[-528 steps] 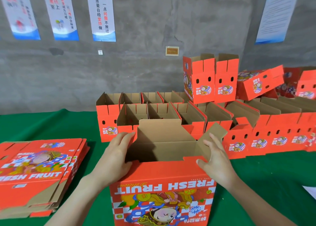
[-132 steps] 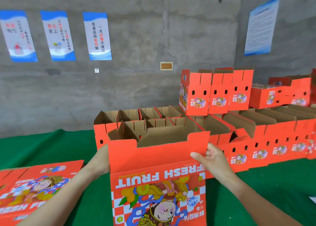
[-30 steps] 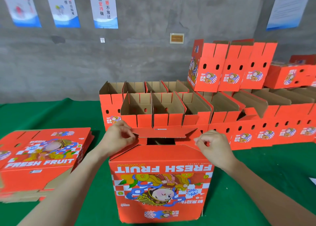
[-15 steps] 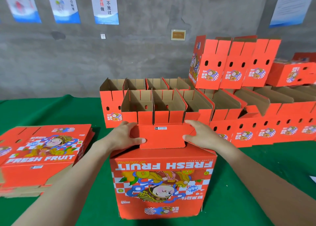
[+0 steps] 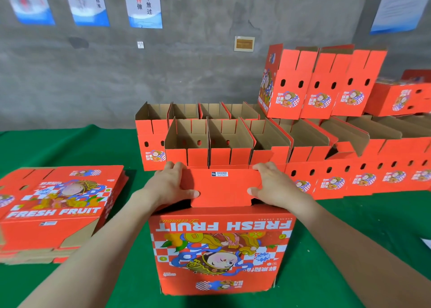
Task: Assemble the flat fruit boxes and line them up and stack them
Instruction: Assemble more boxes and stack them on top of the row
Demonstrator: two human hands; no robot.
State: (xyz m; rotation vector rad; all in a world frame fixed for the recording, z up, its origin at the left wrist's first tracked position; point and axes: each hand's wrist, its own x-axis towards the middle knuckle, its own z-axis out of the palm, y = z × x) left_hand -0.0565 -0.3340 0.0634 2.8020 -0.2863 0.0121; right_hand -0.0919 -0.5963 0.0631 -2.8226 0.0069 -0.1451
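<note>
My fruit box (image 5: 221,249) upright toward the table's (image 5: 349,249) near edge, inside hidden beneath its top flap (image 5: 221,188), flap ends gripped by my left hand (image 5: 170,186) and right hand (image 5: 272,186), fingertips curled behind out of sight, flat stack (image 5: 58,205) cut off at the left edge.

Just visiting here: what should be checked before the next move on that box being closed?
1. Grip: ok; left hand and right hand hold the red flap by its sides.
2. Flap seated: not ok; dark gaps show at its near corners.
3. Fruit box standing on the green cloth: ok.
4. Front row of open boxes lined up: ok.
5. Stack of flat boxes on the left: ok.
</note>
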